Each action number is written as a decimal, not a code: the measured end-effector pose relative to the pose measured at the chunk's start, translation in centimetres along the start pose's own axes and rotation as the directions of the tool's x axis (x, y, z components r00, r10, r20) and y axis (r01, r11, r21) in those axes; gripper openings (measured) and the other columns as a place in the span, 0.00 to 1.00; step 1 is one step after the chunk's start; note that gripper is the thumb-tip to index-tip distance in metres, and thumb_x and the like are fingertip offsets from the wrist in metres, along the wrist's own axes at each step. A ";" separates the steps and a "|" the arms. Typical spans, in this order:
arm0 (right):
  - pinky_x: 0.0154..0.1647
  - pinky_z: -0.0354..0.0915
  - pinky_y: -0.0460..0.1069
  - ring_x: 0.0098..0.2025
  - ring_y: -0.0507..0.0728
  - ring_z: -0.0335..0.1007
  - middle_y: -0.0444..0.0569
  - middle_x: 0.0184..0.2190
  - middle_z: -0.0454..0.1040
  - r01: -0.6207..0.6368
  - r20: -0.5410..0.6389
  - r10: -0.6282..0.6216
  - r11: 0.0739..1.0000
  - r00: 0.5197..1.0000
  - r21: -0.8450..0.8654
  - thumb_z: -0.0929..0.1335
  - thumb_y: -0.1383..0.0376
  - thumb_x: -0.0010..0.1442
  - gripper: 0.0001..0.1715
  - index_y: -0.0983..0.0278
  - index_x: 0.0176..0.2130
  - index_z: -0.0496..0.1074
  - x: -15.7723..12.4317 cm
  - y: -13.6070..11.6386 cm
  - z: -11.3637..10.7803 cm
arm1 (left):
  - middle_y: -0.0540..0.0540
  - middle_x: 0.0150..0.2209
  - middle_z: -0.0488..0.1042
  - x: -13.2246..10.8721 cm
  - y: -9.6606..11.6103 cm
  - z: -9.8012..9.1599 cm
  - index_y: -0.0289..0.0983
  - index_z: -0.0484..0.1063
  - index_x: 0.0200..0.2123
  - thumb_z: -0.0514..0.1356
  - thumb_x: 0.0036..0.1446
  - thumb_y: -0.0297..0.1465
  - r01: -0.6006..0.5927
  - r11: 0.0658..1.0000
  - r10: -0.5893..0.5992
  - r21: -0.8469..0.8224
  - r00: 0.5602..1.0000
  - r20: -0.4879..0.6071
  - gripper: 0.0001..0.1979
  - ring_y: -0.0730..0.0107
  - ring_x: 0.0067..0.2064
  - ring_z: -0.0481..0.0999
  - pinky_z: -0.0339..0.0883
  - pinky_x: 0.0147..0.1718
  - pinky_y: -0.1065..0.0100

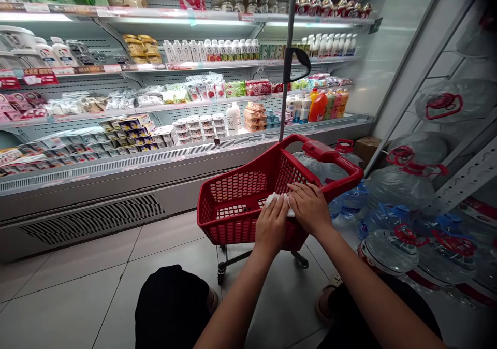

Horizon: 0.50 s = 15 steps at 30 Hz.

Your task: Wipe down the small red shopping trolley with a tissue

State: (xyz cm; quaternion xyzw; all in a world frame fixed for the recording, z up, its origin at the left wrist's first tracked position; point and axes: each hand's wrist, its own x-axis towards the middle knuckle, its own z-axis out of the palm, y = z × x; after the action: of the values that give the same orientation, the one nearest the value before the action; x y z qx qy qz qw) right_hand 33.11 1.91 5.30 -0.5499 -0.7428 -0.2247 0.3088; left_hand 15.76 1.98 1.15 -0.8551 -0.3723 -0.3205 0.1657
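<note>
A small red plastic shopping cart (236, 183) with perforated walls stands in front of me on dark wheeled legs. My left hand (272, 222) presses a crumpled white tissue (271, 199) against the cart's near rim, its fingers bent over the edge. Right beside it, my right hand (308, 206) curls over the same rim, close to the handle end, and white tissue shows under its thumb side. Both palms and the undersides of the fingers are hidden. The cart's red handle (324, 155) rises behind my right hand.
A refrigerated display (174, 155) with shelves of yogurt cups, bottles and packs runs along the far side. A dark pole with a loop (297, 64) rises behind the cart. Large water bottles (392, 240) crowd the right. My knees frame the tiled floor (89, 276).
</note>
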 end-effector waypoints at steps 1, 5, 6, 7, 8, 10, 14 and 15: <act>0.69 0.51 0.60 0.62 0.60 0.70 0.49 0.59 0.78 -0.007 -0.008 0.007 1.000 1.000 0.014 0.60 0.65 0.73 0.20 0.62 0.49 0.79 -0.3 0.1 -0.1 | 0.43 0.71 0.64 -0.1 0.1 0.1 0.35 0.59 0.72 0.50 0.72 0.25 -0.014 1.000 0.014 0.011 1.000 -0.008 0.27 0.59 0.71 0.64 0.63 0.68 0.55; 0.67 0.53 0.59 0.57 0.58 0.74 0.46 0.53 0.82 -0.013 -0.047 0.018 0.996 0.999 0.087 0.59 0.67 0.72 0.20 0.60 0.45 0.80 -1.4 1.0 -0.8 | 0.43 0.71 0.63 -2.9 -3.0 -1.2 0.36 0.58 0.73 0.49 0.71 0.23 -0.052 0.997 0.052 0.054 0.999 -0.010 0.28 0.60 0.72 0.62 0.60 0.69 0.57; 0.67 0.53 0.59 0.56 0.57 0.75 0.46 0.51 0.83 -0.024 -0.058 0.030 0.995 0.998 0.093 0.60 0.67 0.72 0.19 0.60 0.44 0.80 -1.6 1.1 -0.9 | 0.43 0.71 0.63 -3.8 -4.1 -1.7 0.36 0.58 0.73 0.49 0.71 0.22 -0.029 0.997 0.030 0.073 1.000 -0.010 0.29 0.60 0.72 0.62 0.60 0.69 0.58; 0.67 0.53 0.59 0.55 0.57 0.75 0.46 0.49 0.83 -0.041 -0.069 0.047 0.995 0.997 0.088 0.60 0.67 0.72 0.19 0.60 0.43 0.80 -1.7 1.2 -1.0 | 0.43 0.71 0.63 -4.6 -5.0 -2.0 0.36 0.58 0.73 0.48 0.70 0.21 0.008 0.996 -0.007 0.094 1.000 -0.014 0.30 0.60 0.72 0.63 0.61 0.69 0.58; 0.67 0.53 0.59 0.55 0.58 0.75 0.46 0.48 0.84 -0.059 -0.077 0.064 0.996 0.995 0.073 0.60 0.67 0.72 0.19 0.60 0.42 0.80 -1.7 1.1 -1.1 | 0.42 0.71 0.64 -5.1 -5.6 -2.2 0.36 0.58 0.73 0.49 0.70 0.20 0.055 0.992 -0.053 0.115 0.998 -0.022 0.30 0.60 0.71 0.64 0.61 0.69 0.57; 0.69 0.50 0.61 0.56 0.60 0.75 0.47 0.46 0.84 -0.073 -0.082 0.074 0.997 0.994 0.021 0.60 0.66 0.72 0.19 0.61 0.42 0.80 -1.7 0.5 -0.9 | 0.40 0.69 0.66 -5.4 -5.3 -2.0 0.36 0.58 0.73 0.49 0.69 0.20 0.138 0.980 -0.133 0.146 0.990 -0.043 0.31 0.58 0.70 0.67 0.62 0.68 0.55; 0.72 0.48 0.62 0.64 0.62 0.69 0.53 0.55 0.81 -0.012 -0.047 0.010 0.999 0.999 -0.042 0.61 0.65 0.72 0.19 0.64 0.46 0.80 -1.6 -1.1 -0.2 | 0.40 0.71 0.63 -3.6 -1.0 -0.4 0.34 0.55 0.74 0.50 0.68 0.20 0.123 0.982 -0.120 0.141 0.992 -0.025 0.32 0.57 0.72 0.63 0.60 0.69 0.54; 0.71 0.50 0.62 0.65 0.62 0.68 0.53 0.58 0.79 -0.008 -0.043 0.006 0.999 0.999 -0.032 0.61 0.65 0.72 0.19 0.64 0.48 0.79 -1.7 -1.3 -0.1 | 0.41 0.71 0.62 -3.2 -0.1 -0.1 0.34 0.54 0.74 0.50 0.69 0.21 0.103 0.986 -0.101 0.134 0.995 -0.019 0.32 0.57 0.72 0.62 0.60 0.70 0.55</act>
State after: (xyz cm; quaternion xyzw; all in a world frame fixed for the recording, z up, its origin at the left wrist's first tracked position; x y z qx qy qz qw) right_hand 32.22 0.29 4.18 -0.5525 -0.7303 -0.2474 0.3165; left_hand 14.04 0.32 -0.90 -0.8197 -0.4356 -0.3077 0.2088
